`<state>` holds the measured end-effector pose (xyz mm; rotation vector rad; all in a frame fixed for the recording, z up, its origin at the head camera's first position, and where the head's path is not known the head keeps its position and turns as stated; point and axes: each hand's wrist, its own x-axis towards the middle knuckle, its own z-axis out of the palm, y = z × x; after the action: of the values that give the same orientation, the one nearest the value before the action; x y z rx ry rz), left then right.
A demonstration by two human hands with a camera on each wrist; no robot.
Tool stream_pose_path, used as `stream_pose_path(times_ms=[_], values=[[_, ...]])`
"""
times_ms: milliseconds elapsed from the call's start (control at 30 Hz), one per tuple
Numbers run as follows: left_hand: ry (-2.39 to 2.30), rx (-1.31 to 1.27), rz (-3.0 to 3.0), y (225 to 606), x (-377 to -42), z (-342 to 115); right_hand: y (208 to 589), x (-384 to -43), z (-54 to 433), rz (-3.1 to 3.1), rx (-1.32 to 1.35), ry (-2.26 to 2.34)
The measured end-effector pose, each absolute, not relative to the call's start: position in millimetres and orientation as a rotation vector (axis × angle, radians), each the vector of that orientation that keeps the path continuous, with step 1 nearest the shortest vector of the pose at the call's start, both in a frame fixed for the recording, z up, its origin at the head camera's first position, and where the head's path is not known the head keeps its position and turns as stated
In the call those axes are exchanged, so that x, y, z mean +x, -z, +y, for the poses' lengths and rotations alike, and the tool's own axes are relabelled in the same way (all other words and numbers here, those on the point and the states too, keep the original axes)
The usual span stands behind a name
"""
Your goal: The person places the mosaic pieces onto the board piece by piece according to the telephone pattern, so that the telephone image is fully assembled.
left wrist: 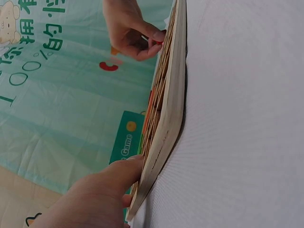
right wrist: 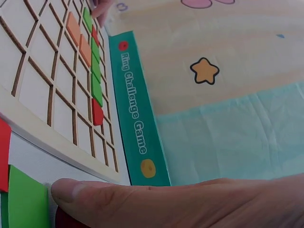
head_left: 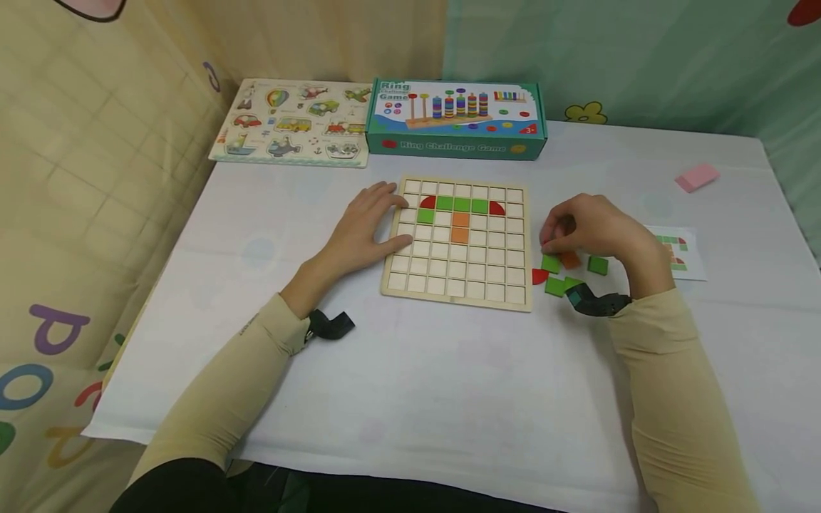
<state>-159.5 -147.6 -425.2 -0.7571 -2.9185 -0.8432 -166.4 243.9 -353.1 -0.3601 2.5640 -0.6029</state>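
Nearest, loose green squares [head_left: 598, 266], an orange square [head_left: 569, 260] and a red quarter-circle [head_left: 540, 276] lay on the table just below the right hand [head_left: 593, 224], whose thumb and fingers pinched a red piece [left wrist: 159, 43] beside the grid board [head_left: 455, 302], off its right edge. The left hand [head_left: 359, 228] lay with its fingers extended, index finger and thumb touching the board's left edge. Set in the board's cells were red quarter-circles, green squares and, below them, two orange squares.

A white cloth [head_left: 410, 385] covered the table. A pattern card [head_left: 695, 263] lay partly behind the right wrist, a pink block [head_left: 697, 177] farther off. Beyond the board stood a green box [head_left: 455, 146] beside a vehicle picture board [head_left: 291, 122]; beige and green curtains [head_left: 616, 57] hung behind.

The box read "Ring Challenge Game" and "3+"; the green curtain carried "100%" among Chinese characters.
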Motion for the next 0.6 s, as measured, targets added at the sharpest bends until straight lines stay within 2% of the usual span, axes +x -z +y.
stream_pose_path(times_ms=[300,600], values=[[0.845,-0.760,-2.919,426,-161,-147,348,-164,234,2.688,-0.404,0.724],[0.840,-0.760,-2.921,426,-160,-148,369,-149,174,2.869,-0.486,1.128]])
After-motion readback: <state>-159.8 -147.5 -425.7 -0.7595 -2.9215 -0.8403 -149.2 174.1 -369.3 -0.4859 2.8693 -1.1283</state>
